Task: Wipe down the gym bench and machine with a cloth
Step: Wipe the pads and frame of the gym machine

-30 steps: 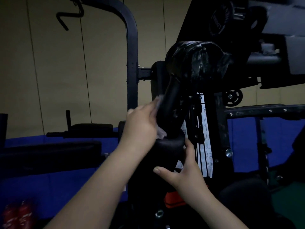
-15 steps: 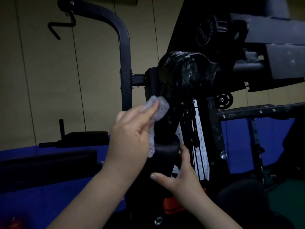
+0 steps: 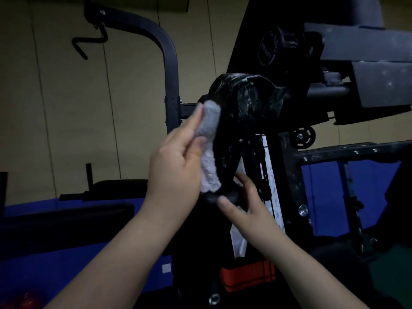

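A black gym machine fills the middle and right, with a worn black roller pad (image 3: 247, 101) on a slanted black arm (image 3: 229, 152). My left hand (image 3: 176, 159) holds a grey cloth (image 3: 208, 143) against the left side of that arm, just below the pad. Below it, my right hand (image 3: 243, 210) grips a dark padded part (image 3: 220, 195) at the arm's lower end. The room is dim.
A curved black frame tube (image 3: 171, 70) with a hanging hook (image 3: 81, 44) rises at the left. A black padded bench (image 3: 66, 216) lies low left over blue matting. A pulley wheel (image 3: 303, 136), a crossbar (image 3: 352, 150) and a red strap (image 3: 247, 276) sit nearby.
My left hand has slid the cloth upward along the slanted arm toward the roller pad. The right hand has kept its hold on the lower padded part.
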A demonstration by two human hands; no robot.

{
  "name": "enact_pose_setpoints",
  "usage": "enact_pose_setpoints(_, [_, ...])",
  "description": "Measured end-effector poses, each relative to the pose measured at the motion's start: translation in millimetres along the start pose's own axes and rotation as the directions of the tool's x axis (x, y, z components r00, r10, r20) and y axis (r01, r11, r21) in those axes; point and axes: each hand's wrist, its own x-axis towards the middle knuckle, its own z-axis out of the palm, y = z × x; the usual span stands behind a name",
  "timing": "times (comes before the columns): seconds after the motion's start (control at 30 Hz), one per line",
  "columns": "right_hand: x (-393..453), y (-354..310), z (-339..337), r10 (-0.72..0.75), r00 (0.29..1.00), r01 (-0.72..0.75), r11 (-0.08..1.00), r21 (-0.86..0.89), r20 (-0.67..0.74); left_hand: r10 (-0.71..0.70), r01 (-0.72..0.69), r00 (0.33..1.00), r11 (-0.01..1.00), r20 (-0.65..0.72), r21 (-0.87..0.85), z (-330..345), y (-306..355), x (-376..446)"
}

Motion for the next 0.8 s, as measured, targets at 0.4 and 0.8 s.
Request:
enact_pose_setpoints(0.4, [30.2, -1.9, -36.8, -0.061, 0.976, 0.091, 0.987, -0.136, 0.211, 0.12, -0.047, 0.976, 0.93, -0.181, 0.364, 34.5, 13.6, -30.2])
enact_pose_setpoints(0.8, [27.3, 7.1, -33.1, -0.126, 0.974, 0.136, 0.99, -0.04, 0.189, 0.224, -0.297, 0.955, 0.685, 0.196, 0.665, 28.0, 19.7, -32.6])
